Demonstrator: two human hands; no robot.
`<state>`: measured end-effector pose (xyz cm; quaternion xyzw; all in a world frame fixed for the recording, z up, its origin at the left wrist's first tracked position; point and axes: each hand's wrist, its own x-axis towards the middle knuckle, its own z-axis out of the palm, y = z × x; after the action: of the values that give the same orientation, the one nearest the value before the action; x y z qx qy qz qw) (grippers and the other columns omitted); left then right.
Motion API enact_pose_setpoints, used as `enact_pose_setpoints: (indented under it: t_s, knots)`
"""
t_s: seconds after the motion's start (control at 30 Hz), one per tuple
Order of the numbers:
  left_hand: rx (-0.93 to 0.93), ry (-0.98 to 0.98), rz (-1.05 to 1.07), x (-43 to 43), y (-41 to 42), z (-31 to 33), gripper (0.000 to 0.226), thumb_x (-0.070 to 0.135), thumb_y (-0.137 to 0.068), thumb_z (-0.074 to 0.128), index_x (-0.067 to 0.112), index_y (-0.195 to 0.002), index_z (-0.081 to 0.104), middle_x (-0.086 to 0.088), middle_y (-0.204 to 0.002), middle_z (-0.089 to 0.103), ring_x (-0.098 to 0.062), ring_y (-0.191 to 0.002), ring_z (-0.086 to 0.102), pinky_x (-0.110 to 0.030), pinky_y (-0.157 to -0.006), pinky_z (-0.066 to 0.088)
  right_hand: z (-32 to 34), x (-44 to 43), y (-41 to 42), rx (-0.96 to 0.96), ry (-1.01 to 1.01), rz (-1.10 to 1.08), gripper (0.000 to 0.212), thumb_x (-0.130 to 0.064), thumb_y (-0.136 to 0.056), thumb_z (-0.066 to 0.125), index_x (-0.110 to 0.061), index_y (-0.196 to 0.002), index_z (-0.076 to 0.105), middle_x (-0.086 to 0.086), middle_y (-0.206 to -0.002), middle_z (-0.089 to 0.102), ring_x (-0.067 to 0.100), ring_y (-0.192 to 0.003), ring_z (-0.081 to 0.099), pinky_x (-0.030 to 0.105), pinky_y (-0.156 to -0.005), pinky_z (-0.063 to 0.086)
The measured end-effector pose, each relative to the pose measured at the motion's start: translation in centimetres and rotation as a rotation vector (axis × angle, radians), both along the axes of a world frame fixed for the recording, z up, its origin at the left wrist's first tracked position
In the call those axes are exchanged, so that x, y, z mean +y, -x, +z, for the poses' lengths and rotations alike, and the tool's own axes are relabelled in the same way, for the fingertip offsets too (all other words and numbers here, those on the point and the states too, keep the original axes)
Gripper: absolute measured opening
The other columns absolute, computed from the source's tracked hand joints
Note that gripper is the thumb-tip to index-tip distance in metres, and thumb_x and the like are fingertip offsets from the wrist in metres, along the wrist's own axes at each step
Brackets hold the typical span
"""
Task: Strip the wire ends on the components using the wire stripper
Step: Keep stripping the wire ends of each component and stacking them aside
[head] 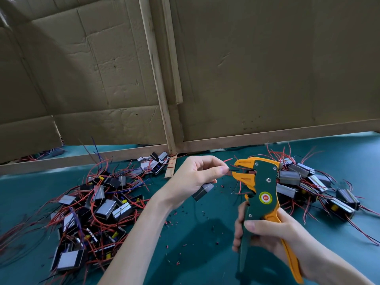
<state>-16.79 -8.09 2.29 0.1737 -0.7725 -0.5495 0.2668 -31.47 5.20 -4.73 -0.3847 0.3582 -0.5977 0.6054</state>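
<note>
At the left fingertips (220, 170) we see a thin black wire (233, 170) pinched between thumb and forefinger, its free end reaching into the orange jaws of the wire stripper (262, 194). The left hand (195, 177) is curled, and the wire's grey component (203, 191) hangs just under it. The right hand (267, 233) wraps thumb and fingers round the stripper's handles, holding the tool upright above the green table (205, 260). Small red and black insulation scraps (185, 212) dot the cloth below. We find one heap of red-wired components (98, 204) to the left and another heap (308, 182) behind the stripper, with cardboard panels (267, 68) standing beyond.
</note>
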Motion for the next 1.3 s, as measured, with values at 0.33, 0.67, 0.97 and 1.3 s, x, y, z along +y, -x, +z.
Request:
enact_pose_setpoints:
  t_s: [0.33,0.67,0.97,1.3]
  knots:
    - [-0.048,-0.027,-0.053,-0.3,-0.6,0.2,0.013,0.016,-0.092,0.061,0.009,-0.084,0.068,0.012,-0.053,0.053,-0.008,-0.048,0.032,-0.013,-0.047,0.029,0.4,0.6,0.1,0.147,0.019,0.009,0.039,-0.025,-0.057,0.093,-0.004,-0.079,0.068,0.029,-0.074,0.059,0.042,-0.067,0.061,0.048,-0.067,0.054]
    - [-0.203,0.019,-0.061,-1.0,-1.4,0.5,0.01,0.021,-0.09,0.065,0.019,-0.082,0.071,-0.009,-0.059,0.039,-0.012,-0.042,0.036,-0.02,-0.039,0.025,-0.7,0.6,-1.2,0.33,-0.031,-0.235,0.05,-0.041,-0.055,0.084,-0.005,-0.051,0.05,0.018,-0.043,0.045,0.026,-0.033,0.044,0.027,-0.037,0.04]
    - [-0.175,0.2,0.143,-2.1,-1.4,-0.1,0.013,0.017,-0.093,0.061,0.018,-0.084,0.07,0.006,-0.063,0.062,-0.006,-0.057,0.05,-0.016,-0.056,0.038,-1.3,-0.6,0.5,0.064,-0.07,-0.147,0.028,-0.003,-0.056,0.08,0.0,-0.083,0.075,0.03,-0.086,0.066,0.042,-0.066,0.065,0.05,-0.064,0.057]
    - [0.08,0.665,0.402,-2.0,5.2,-0.2,0.014,-0.001,-0.09,0.06,0.003,-0.096,0.072,-0.002,-0.087,0.068,-0.007,-0.074,0.06,-0.015,-0.077,0.048,-1.5,-0.6,0.8,0.071,-0.133,-0.106,0.024,-0.002,-0.061,0.074,0.0,-0.085,0.074,0.023,-0.087,0.067,0.04,-0.069,0.066,0.046,-0.065,0.057]
